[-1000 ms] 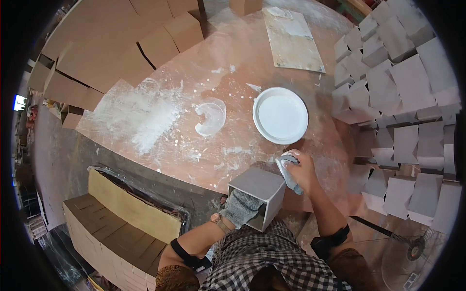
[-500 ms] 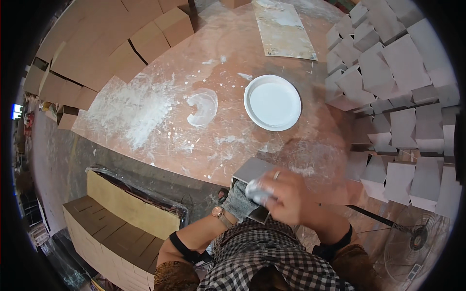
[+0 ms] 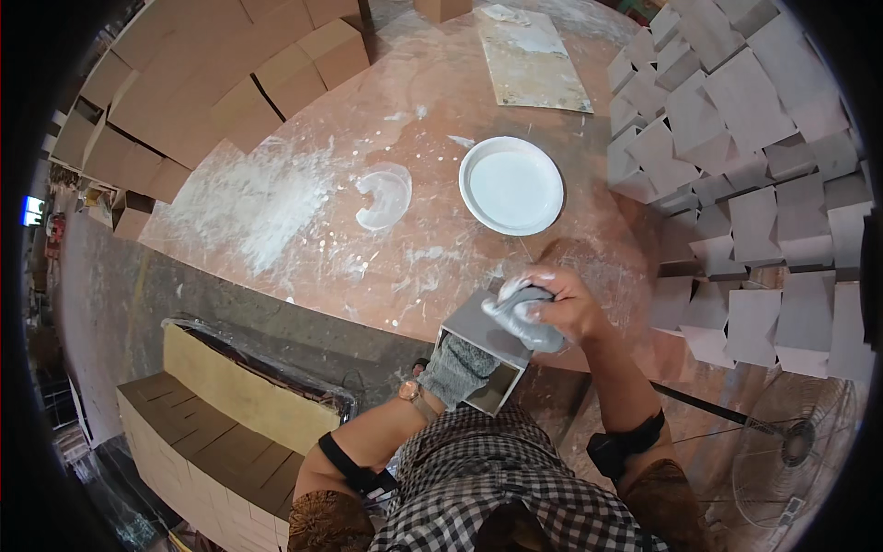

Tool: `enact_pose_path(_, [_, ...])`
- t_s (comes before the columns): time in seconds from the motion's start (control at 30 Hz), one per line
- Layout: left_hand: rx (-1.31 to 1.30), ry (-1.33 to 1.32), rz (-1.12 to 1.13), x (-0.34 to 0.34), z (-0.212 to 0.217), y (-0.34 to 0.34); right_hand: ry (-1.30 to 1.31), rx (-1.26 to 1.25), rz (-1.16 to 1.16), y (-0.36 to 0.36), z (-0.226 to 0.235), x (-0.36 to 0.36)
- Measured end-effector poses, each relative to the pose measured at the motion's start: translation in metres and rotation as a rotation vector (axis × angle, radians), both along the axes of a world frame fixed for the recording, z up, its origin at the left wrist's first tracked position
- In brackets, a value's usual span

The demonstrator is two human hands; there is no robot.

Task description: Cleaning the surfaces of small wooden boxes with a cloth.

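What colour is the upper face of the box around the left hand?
Grey; the box shows best in the head view, the only one.

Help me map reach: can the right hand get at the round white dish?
Probably yes: nothing stands between the right hand and the dish, though the fingers hold a grey cloth-like wad.

Powder-dusted brown table (image 3: 418, 276), grey floor (image 3: 207, 296)

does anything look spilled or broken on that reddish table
Yes. White residue is smeared and speckled across the reddish table, thickest at left; whether spilled or built up isn't clear. Left of the round white dish, a translucent disc looks broken: a ragged bite is missing from its left side.
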State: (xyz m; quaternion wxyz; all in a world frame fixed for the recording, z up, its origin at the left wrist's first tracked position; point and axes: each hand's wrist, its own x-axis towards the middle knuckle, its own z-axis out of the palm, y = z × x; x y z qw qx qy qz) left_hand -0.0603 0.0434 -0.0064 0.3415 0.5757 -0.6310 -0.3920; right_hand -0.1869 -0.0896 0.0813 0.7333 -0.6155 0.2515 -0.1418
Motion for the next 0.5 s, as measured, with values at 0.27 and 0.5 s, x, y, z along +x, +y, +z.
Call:
enact_pose_path(0.27, [0.331, 0.685, -0.077, 0.008, -0.029, 0.013, 0.039, -0.366, 0.558, 0.007, 0.024, 0.038])
enact_pose_path(0.5, [-0.112, -0.01, -0.112, 0.015, -0.022, 0.006, -0.049, -0.527, 0.622, 0.015, 0.019, 0.0])
